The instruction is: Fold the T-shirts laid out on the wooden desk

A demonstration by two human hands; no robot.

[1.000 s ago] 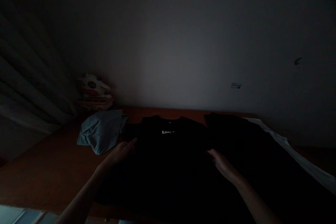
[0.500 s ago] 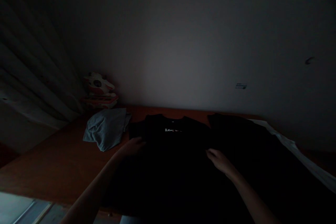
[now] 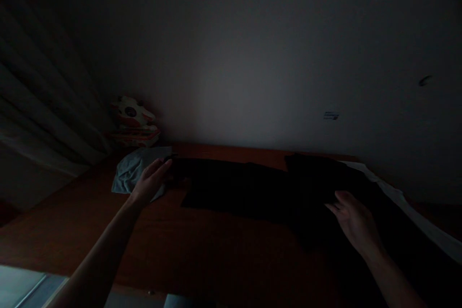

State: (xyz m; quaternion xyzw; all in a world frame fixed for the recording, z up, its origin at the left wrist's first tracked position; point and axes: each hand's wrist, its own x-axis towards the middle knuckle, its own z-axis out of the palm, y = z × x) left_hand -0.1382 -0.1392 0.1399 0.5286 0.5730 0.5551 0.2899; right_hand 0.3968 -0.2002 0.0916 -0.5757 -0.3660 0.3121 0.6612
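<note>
Brown tabletop (image 3: 224, 255): running beneath the black garment (image 3: 231, 190), which is stretching across its far half.
Garment handling: I am judging it light, soft and limp, best taken by both edges.
Left hand (image 3: 153, 175): I am pinching the garment's left end.
Right hand (image 3: 352, 216): hovering well apart, at dark fabric; I cannot tell its grip.

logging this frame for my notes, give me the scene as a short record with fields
left hand: seems to pinch the left end of the black garment
right hand: over dark cloth at right, grip unclear
surface: brown table
left side: grey cloth, partly behind left hand
right edge: white cloth
light: dim, black folds hard to make out
</note>
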